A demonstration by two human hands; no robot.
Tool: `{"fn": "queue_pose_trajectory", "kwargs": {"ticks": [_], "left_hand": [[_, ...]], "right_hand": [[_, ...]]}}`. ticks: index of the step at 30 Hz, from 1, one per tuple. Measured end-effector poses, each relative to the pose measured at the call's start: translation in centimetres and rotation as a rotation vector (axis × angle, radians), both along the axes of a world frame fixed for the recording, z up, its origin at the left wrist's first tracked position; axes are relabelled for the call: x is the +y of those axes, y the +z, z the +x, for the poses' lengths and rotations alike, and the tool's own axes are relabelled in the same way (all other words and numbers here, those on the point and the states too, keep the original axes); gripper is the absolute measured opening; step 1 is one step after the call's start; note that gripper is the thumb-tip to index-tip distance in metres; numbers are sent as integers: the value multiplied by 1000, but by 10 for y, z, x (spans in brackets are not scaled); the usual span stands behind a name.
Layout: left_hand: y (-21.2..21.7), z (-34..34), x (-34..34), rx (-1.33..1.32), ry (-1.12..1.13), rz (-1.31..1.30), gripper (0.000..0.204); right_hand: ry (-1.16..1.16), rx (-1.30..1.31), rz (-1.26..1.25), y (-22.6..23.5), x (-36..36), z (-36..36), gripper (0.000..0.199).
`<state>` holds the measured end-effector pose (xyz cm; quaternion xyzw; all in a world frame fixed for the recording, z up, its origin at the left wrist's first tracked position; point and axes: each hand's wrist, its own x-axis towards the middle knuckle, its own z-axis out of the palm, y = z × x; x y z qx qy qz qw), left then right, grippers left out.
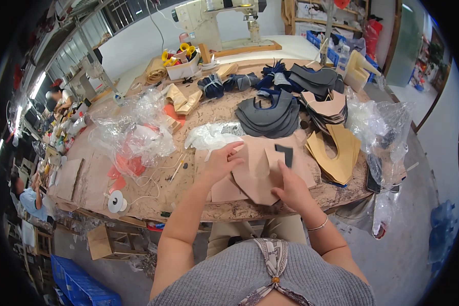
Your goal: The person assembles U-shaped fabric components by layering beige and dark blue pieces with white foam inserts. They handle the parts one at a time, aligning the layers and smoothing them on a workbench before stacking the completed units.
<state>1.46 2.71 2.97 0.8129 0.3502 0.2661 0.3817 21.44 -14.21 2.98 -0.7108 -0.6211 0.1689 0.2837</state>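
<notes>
A beige U-shaped cut piece lies between my hands over larger beige sheets at the table's front. My left hand is at its left prong, thumb and index finger apart. My right hand grips its right side, the thumb over the surface; the other fingers are partly hidden. A small black angular piece shows just beyond the right fingertips. Next to my right hand is a stack of yellow U-shaped pieces. Dark grey curved pieces are piled behind the sheets.
Crumpled clear plastic lies left, more plastic right. A white thread spool sits at the front left edge. Tied dark bundles and a white box of yellow cones stand behind. A sewing machine is at the back.
</notes>
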Motion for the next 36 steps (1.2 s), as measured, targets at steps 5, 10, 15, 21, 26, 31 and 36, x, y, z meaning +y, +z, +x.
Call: {"fn": "queue_pose_trajectory", "kwargs": {"ticks": [5,10,15,21,26,31,36], "left_hand": [[-18,-3,-16,-221,-98,69,59],[-31,0,-46,-399,-32,-152,64],[-42,-36,-39,359,-316,479,71],[-46,-44,-33,181,-328,389,62],[-30,-27,-56,-89,44,-12,40],[-39,-25,-21,-185,39,-349,29],[-21,-26,14,36,-3,-310,32]], "right_hand": [[8,-319,380,6,25,-29,83],[138,511,236,-36,69,-23,26],[232,991,117,-43,9,15,8],[228,803,345,-35,10,-6,11],[15,697,325,-43,43,-53,29],[304,-103,525,-58,19,-70,28],[329,-231,459,-57,7,-74,30]]}}
